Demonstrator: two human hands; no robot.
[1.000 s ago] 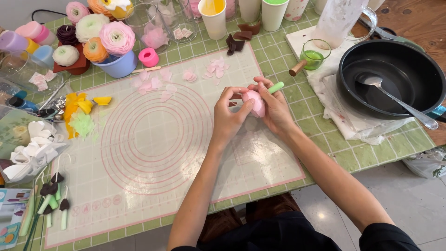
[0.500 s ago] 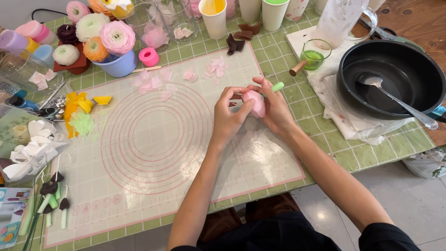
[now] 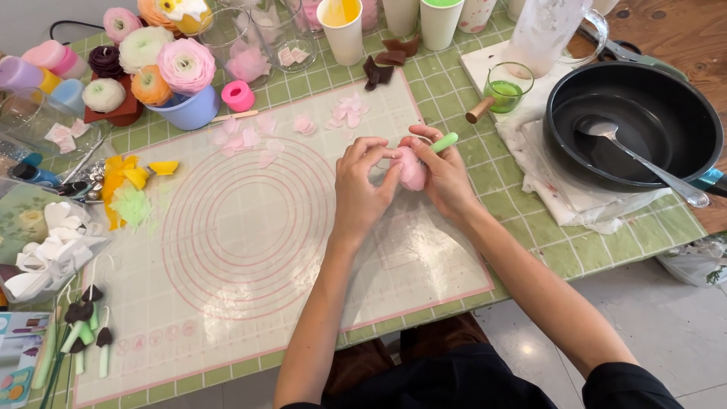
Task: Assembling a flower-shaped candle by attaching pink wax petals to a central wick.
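A table (image 3: 621,235) with a green checked cover carries a pale mat (image 3: 250,250) printed with pink rings. On the mat lie pink petals (image 3: 246,140) and yellow and green scraps (image 3: 129,189). Beside it stand a black pan (image 3: 636,125) on a white cloth (image 3: 564,193), paper cups (image 3: 342,30), a green glass (image 3: 506,87) and a blue bowl (image 3: 189,110) of flowers.

Table (image 3: 530,250) carried a green checked cloth (image 3: 591,250); bare wood showed at the far right corner (image 3: 674,23). Floor (image 3: 681,333) was pale, smooth tile. Lighting was even and soft.
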